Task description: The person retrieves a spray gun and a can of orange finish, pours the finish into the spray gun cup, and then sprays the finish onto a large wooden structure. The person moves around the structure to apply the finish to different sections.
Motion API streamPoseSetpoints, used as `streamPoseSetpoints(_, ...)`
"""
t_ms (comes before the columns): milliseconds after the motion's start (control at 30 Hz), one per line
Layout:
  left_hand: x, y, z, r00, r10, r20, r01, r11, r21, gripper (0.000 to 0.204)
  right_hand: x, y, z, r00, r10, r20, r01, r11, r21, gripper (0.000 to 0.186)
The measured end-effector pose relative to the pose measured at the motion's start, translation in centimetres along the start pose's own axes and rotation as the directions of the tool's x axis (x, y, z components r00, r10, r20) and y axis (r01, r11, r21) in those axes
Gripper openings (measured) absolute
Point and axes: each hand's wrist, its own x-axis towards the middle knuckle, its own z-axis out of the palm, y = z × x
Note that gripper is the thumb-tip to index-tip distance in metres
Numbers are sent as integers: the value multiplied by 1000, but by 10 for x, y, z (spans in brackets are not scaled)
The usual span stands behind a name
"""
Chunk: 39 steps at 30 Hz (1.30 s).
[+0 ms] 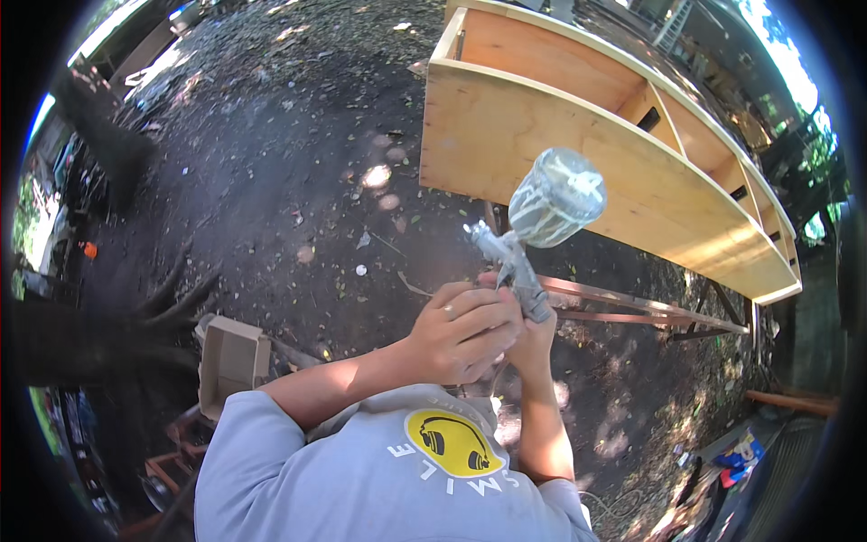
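Observation:
A grey metal spray gun (513,264) is held up in front of my chest. On its top sits a round, paint-smeared clear cup (553,200), tilted to the right. My right hand (533,343) is closed around the gun's handle, partly covered by the other hand. Curled fingers of my left hand (470,327), with a ring on one, press against the near side of the handle and overlap the right fingers. Exactly which part the left fingertips pinch is hidden. Beyond the cup stands a long, pale wooden cabinet (578,149) with open compartments.
The cabinet rests on a reddish metal stand (632,303) with a long rail toward me. An open cardboard box (237,357) lies at left, near tree roots (176,303). A thin hose (619,506) curls on the dirt ground at lower right, near a colourful packet (742,456).

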Motion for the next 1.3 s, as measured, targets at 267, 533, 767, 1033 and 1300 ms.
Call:
streamPoseSetpoints(267,-134,-135,-4,824,-416,384,367,909,198,6,56,-35,33,970,-121,-211,123,992,-5,23)
streamPoseSetpoints(533,-335,-211,-35,56,-775,629,520,560,645,32,43,-38,-26,886,-80,-456,18,990,-137,21)
streamPoseSetpoints(767,-452,-245,-49,-335,-713,616,388,491,780,36,36,-37,-113,746,-135,-653,4,980,-197,17)
streamPoseSetpoints(1033,-465,-264,-3,-148,-716,682,400,587,704,40,47,-3,-236,596,-275,-754,16,943,-331,21)
streamPoseSetpoints(1300,-363,-190,51,-170,-758,630,713,347,609,35,35,18,-345,451,-289,-844,-4,945,-326,22)
